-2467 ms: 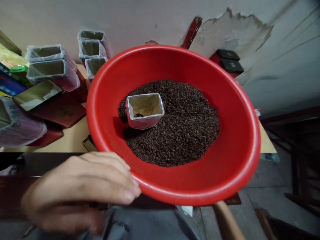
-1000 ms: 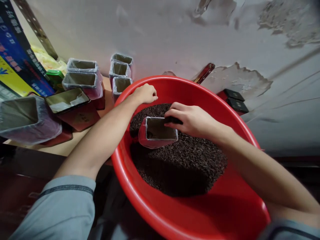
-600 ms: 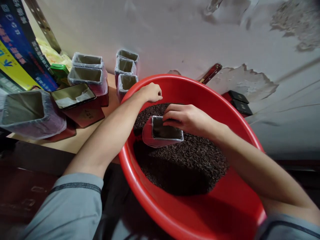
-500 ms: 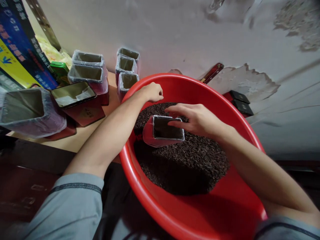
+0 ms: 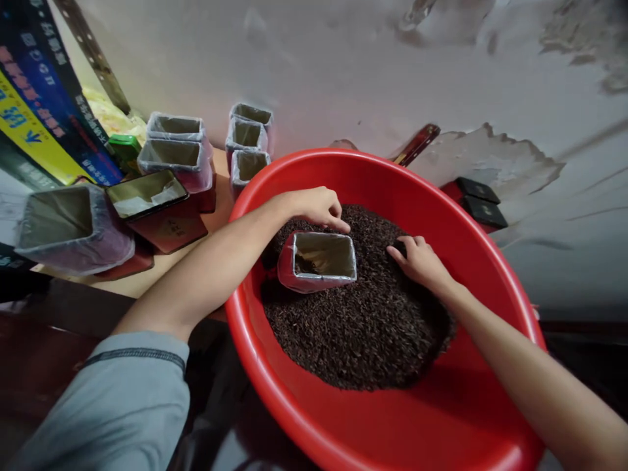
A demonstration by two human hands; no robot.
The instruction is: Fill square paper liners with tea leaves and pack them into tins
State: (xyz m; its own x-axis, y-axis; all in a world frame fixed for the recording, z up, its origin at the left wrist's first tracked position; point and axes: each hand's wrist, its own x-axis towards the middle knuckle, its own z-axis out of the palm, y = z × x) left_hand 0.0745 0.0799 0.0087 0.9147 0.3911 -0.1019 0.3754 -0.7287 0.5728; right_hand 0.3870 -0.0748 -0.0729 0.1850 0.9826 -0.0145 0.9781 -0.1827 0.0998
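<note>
Big round red plastic basin (image 5: 456, 418) holds a heap of dark loose tea leaves (image 5: 363, 327); a small red square tin with a plastic liner (image 5: 318, 263) sits upright in it, steadied by left hand (image 5: 316, 204) fingertips on its rim; right hand (image 5: 419, 260) fingers dig, curled, into leaves beside it.

The red basin (image 5: 441, 418) is cut off by the bottom edge. The right hand (image 5: 419, 261) has its fingertips buried in the dark loose tea (image 5: 363, 327). The lined tin (image 5: 318, 261) is sunk in the heap, its base hidden. Print on the blue and yellow box (image 5: 29, 111), cut off at left, is too blurred to read.
</note>
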